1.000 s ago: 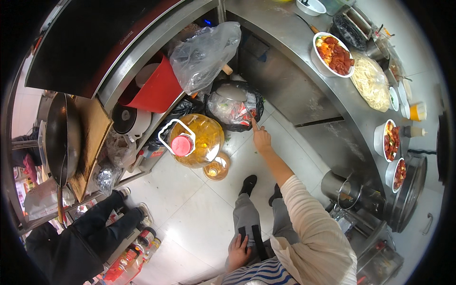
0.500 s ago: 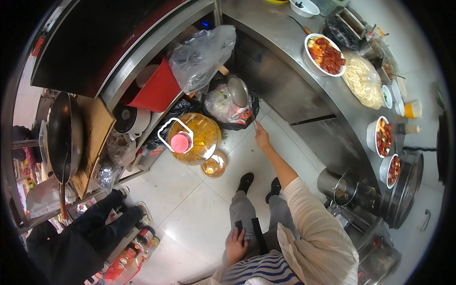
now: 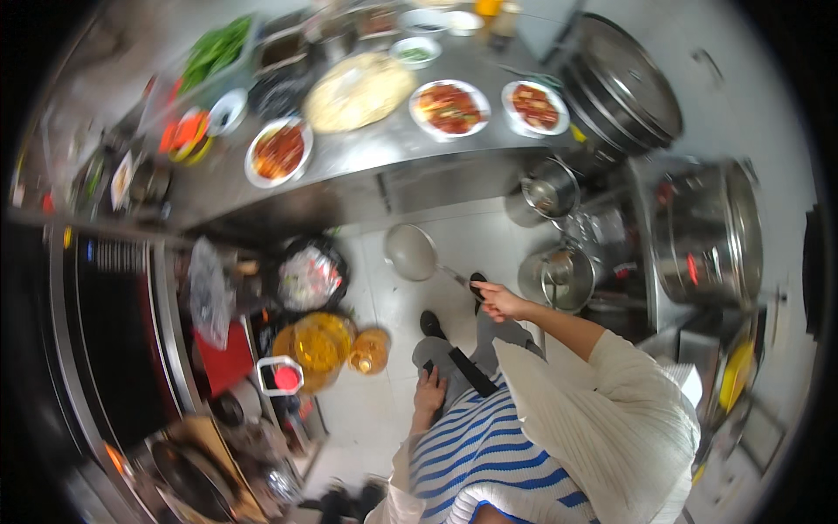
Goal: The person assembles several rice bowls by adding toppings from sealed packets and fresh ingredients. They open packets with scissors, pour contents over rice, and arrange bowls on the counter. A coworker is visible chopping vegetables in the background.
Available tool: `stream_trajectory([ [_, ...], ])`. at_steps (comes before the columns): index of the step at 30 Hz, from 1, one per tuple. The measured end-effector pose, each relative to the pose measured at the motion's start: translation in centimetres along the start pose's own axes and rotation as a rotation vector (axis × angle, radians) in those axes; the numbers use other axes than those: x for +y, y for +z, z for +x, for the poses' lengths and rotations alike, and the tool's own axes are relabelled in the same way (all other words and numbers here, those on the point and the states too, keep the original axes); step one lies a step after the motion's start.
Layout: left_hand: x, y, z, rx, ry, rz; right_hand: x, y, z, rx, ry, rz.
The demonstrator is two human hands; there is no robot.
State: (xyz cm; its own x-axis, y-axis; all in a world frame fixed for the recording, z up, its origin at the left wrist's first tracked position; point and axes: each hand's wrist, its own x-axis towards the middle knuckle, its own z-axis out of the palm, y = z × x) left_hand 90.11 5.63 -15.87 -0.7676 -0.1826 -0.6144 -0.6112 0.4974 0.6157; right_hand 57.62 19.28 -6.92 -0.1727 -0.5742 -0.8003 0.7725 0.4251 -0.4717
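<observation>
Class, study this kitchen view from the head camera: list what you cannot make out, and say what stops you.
- Ladle bowl: blurred, so whether it holds anything is unclear.
- Right hand: its grip on the ladle handle is too small and blurred to read.
- Left hand: rests on the lap; what lies beneath it is hidden.
- Dishes on the counter: food too blurred to name.
- Lower left corner: dark, cut off by the fisheye rim.

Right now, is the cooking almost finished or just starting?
Partly done, it seems. Several plates of red-sauced food and a big flat pale dish already sit on the steel counter. In hand: the right hand holds a round metal ladle out over the floor; the left hand rests on the lap. Left: a tray of green vegetables looks uncooked.
</observation>
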Motion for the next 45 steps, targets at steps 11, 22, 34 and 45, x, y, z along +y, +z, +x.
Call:
stream_trajectory([
  [11, 15.6, -8.0, 12.6, -0.446, 0.044, 0.307, -2.3, -27.0, -12.5, 1.269, -0.031, -0.697],
  [22, 40.8, -4.5, 25.3, -0.447, 0.370, 0.444, -12.6, -48.2, -3.3, 1.162, -0.169, -0.823],
  [34, 100.2, -2.7, 61.7, 0.252, 1.197, 0.361, -4.1, -36.4, -18.9, 0.617, -0.299, -0.622],
  [45, 113.2, 5.0, 81.2, -0.119, 0.888, 1.121, -5.2, -34.6, -20.0, 0.807, -0.079, -0.058],
])
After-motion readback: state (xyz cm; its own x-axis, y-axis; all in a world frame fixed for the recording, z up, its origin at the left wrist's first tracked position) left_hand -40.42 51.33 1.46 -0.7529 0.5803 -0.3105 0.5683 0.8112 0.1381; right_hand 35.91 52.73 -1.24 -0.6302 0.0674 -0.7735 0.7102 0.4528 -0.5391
